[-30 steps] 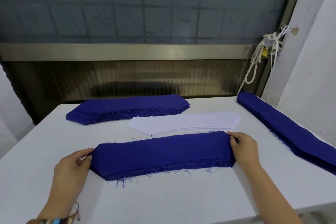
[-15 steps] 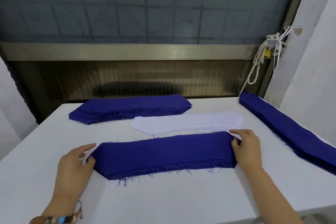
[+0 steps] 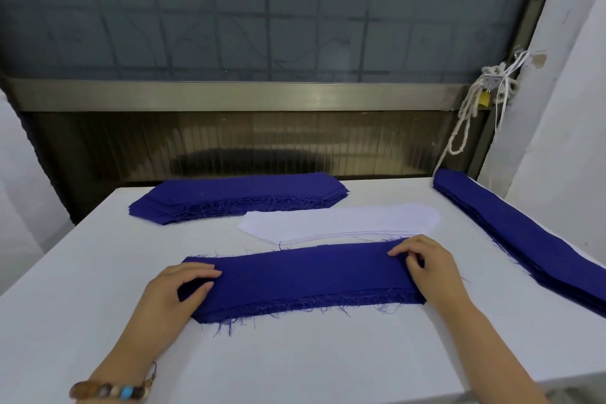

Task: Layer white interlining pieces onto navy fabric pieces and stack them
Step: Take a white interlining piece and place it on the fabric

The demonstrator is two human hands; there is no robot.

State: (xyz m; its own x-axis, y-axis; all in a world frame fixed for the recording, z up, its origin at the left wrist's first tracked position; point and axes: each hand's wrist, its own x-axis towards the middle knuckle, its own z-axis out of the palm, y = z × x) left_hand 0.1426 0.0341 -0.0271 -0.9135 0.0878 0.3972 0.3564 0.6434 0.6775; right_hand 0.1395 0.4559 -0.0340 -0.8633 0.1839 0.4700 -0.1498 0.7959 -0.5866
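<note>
Hazard: layer slippage | left hand (image 3: 173, 295) and right hand (image 3: 429, 269) each pinch one end of navy stack (image 3: 305, 275) | uneven lift could skew layers, frayed threads could drag interlining pile (image 3: 341, 223)

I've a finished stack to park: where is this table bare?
Bare: the front strip between the near navy stack and the table edge; the left side before the back navy stack. Crowded: the white interlining pile nearly meets the near stack; the right navy stack fills that edge.

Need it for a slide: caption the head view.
Left hand and right hand grip the ends of a navy fabric stack, white interlining just behind.
</note>
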